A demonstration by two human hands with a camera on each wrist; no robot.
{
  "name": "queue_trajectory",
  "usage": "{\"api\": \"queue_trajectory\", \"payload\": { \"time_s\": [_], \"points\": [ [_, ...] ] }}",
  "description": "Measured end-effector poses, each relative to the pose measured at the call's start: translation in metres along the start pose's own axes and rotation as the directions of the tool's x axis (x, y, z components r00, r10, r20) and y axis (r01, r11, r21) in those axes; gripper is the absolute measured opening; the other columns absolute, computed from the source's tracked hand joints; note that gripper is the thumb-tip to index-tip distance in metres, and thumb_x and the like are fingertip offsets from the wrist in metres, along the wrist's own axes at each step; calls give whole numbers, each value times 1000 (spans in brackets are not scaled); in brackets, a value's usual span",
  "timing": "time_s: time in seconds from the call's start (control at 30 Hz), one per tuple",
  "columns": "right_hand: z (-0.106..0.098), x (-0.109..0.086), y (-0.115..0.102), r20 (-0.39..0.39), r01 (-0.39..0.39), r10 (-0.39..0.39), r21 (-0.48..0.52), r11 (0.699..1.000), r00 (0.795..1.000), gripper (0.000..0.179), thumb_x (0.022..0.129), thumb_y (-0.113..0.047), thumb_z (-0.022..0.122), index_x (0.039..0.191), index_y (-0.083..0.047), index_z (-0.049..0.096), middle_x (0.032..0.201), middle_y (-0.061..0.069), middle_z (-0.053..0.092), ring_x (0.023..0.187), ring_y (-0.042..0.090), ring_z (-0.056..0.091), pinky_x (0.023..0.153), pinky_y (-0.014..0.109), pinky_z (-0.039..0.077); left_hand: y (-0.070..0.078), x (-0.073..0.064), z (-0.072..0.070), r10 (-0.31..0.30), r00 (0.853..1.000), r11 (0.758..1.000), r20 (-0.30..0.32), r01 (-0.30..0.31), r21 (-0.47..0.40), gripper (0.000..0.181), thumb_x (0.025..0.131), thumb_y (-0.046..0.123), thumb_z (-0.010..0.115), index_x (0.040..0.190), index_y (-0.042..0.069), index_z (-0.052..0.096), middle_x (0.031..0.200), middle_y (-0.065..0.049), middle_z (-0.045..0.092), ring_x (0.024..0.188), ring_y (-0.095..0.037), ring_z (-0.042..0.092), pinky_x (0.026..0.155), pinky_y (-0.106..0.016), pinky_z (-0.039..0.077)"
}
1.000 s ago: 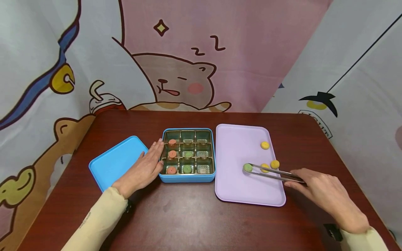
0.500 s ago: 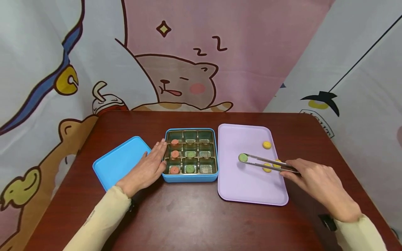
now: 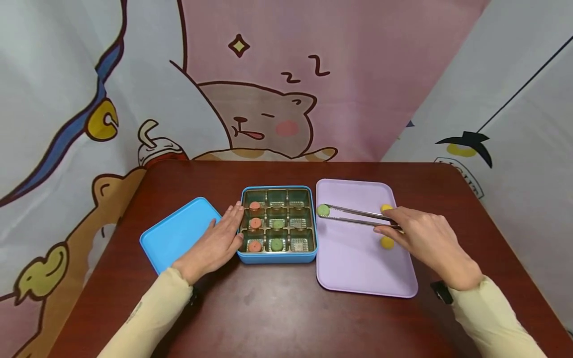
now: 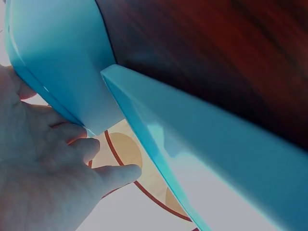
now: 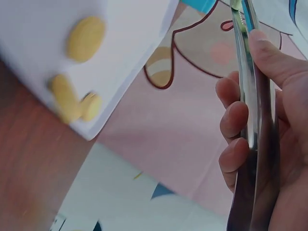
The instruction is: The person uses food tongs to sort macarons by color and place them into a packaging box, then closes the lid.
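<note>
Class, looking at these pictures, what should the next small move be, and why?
Probably the right hand should carry the green piece in the tongs left, toward the back middle compartment of the blue box. The piece appears by the lilac tray's box-side edge; that compartment shows no piece, while two other green pieces lie in the same column.
</note>
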State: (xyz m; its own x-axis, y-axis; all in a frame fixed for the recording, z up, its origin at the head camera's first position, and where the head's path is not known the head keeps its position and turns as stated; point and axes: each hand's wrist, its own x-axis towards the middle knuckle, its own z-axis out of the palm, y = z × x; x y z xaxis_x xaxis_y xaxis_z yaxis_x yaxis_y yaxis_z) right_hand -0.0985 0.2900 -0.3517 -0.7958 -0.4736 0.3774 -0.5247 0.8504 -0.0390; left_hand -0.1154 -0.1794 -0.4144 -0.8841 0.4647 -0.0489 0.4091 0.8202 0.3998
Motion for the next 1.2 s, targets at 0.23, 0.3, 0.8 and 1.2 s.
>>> {"api": "queue_trajectory", "payload": {
  "time_s": [0.23,0.3,0.8,1.2],
  "points": [
    [8,43,-14,-9,51,-51,24,998,999,31,85,-36,85,98,-11,72,74,-5,64,56,8,51,42,30,39,-1,0,2,-2,1000,1000,-21,2,0,67,111,29,41,165,2,13,173,-12,5,158,-33,10,118,-70,19],
    [11,54,-17,-6,58,-58,33,998,998,31,86,-37,84,99,-10,73,75,-4,66,57,10,53,42,30,39,-1,0,2,-1,1000,1000,-20,1,5,66,111,29,40,165,2,13,173,-12,5,158,-32,10,117,-70,19],
    [33,101,-39,64,53,-54,26,998,996,30,87,-44,82,88,-16,70,68,-9,60,49,14,51,40,37,40,2,1,3,0,1000,1000,-30,0,6,66,110,27,42,165,1,14,173,-13,8,158,-33,12,118,-70,20],
    [34,120,-53,119,62,-58,-33,998,991,40,85,-43,85,69,-19,57,59,-5,50,47,22,50,40,41,40,2,0,4,-15,999,1000,-29,15,7,66,111,28,41,165,2,14,173,-11,6,158,-31,11,119,-68,19]
  ]
}}
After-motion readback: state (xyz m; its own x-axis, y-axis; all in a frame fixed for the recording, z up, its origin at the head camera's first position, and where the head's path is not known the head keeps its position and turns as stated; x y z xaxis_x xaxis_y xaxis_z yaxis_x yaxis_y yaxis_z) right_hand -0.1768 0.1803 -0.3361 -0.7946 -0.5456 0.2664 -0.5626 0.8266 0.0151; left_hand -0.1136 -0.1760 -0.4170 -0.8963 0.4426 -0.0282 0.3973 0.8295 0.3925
